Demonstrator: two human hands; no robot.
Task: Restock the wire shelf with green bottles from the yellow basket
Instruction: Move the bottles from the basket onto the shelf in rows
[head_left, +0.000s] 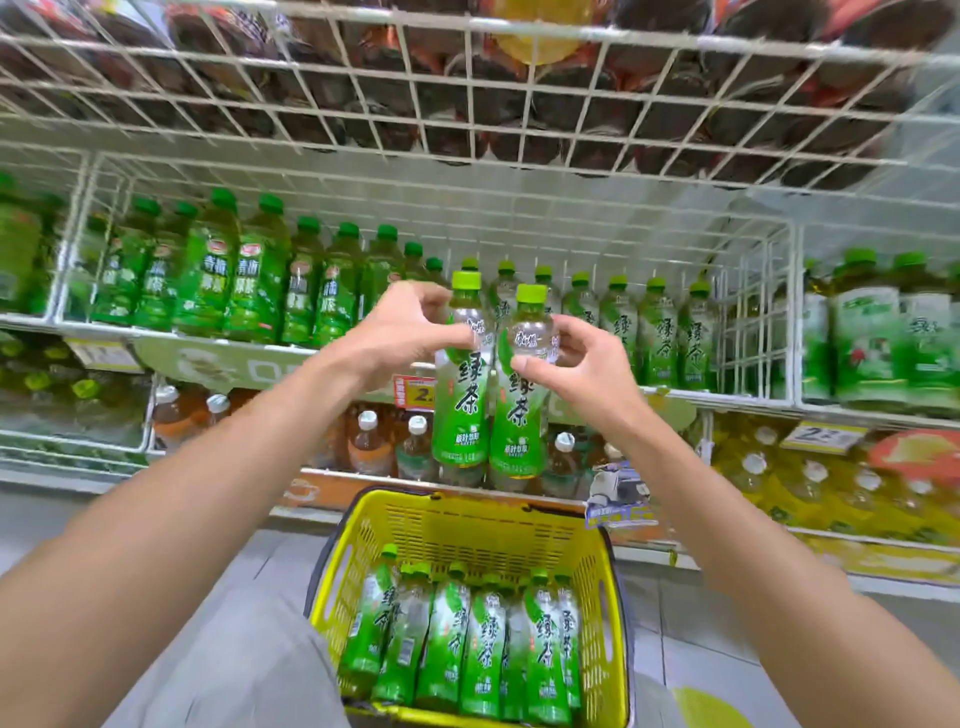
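Midway I'd say: left hand (402, 332) and right hand (574, 364) each pinch a green bottle (462, 374) by the neck up at the wire shelf (727, 395), with a bunch more lying in the basket (467, 525).

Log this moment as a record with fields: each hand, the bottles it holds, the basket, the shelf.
left hand: grips the left bottle just below its cap
right hand: pinches the right bottle at its shoulder
pose: both bottles upright, side by side, raised in front of the shelf
basket: yellow, below the hands
basket bottles: a row lying inside, caps toward the shelf
shelf bottles: same green label, standing in a row behind the held pair
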